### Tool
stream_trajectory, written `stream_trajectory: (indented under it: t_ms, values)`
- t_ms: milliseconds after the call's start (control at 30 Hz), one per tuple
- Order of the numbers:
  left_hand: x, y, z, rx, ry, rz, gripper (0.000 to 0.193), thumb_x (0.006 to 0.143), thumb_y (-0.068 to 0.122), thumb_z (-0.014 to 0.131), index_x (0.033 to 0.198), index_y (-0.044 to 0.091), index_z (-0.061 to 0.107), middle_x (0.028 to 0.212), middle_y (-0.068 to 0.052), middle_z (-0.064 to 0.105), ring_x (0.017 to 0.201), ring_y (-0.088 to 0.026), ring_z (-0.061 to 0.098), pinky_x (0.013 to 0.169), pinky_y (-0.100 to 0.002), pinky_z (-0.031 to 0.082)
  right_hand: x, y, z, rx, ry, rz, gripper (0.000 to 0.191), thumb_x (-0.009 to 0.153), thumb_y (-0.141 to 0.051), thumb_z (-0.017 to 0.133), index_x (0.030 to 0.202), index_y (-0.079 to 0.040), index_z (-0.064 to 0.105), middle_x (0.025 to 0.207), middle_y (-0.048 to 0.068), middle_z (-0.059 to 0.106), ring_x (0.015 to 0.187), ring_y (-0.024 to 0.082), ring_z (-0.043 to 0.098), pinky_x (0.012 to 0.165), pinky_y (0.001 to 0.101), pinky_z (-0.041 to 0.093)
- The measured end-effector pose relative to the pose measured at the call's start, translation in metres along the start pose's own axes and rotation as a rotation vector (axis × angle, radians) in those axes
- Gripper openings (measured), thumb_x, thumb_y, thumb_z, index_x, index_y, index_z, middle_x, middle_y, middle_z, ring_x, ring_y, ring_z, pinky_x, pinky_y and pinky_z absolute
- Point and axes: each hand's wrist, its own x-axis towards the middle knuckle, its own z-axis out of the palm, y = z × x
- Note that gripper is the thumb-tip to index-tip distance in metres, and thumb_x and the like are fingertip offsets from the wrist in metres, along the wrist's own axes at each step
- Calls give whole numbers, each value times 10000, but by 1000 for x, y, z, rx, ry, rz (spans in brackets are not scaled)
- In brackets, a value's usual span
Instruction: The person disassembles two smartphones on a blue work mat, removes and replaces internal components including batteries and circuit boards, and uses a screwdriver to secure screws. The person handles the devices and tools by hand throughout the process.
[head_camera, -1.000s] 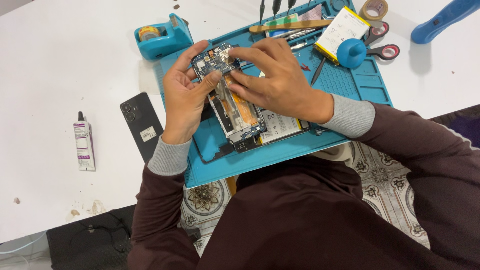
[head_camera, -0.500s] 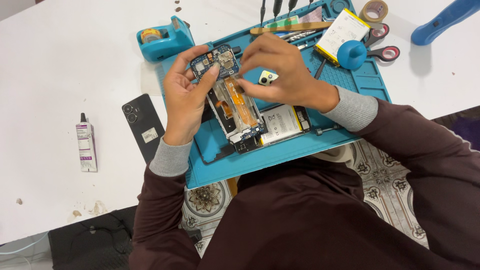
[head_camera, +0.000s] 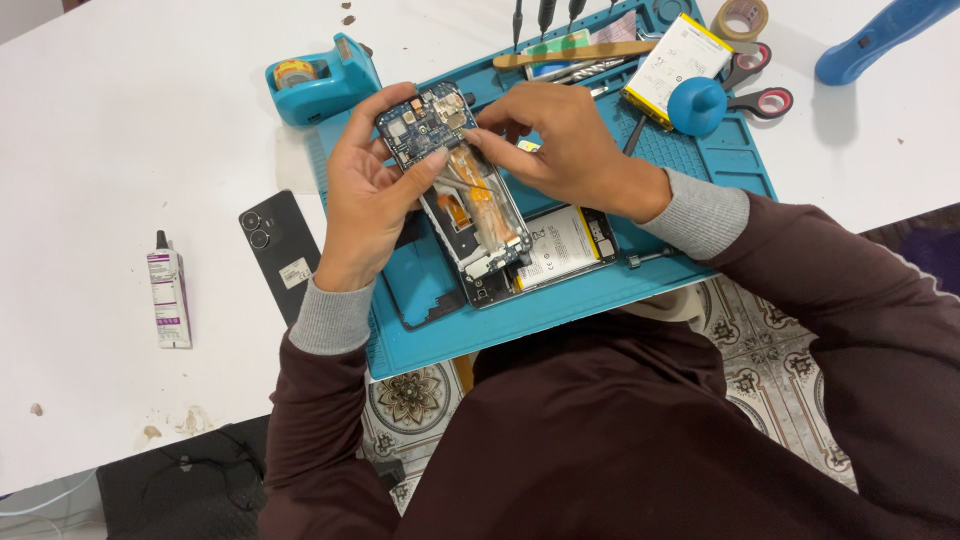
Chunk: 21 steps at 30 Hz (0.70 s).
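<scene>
Blue circuit board of the opened phone, mid-mat: left hand grips it, right hand pinches the top. I'd keep fingertips off the orange flex.

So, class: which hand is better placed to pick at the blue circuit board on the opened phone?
Probably the right hand: its fingertips touch the blue circuit board, while the left hand grips the opened phone, steadying it.

Both forearms reach forward, left hand cupped with thumb extended, right hand arched, fingers pinched together.
</scene>
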Motion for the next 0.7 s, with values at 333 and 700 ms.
stream_trajectory:
  t_ms: [333,700]
  values:
    - [0,-4,7,3,0,45,604,988,61,749,1497,7,428,1259,-149,678,1153,-178,704,977,-310,645,-1,-7,-7,-63,39,16,192,950,-167,787,1013,6,736,846,79,728,720,170,694,607,294,529]
    - [13,11,22,-10,7,31,595,976,39,757,1486,8,452,1272,-148,673,1155,-175,705,980,-306,647,9,-14,-27,-305,118,-107,125,922,-122,802,951,-11,752,778,64,707,650,197,673,564,327,505]
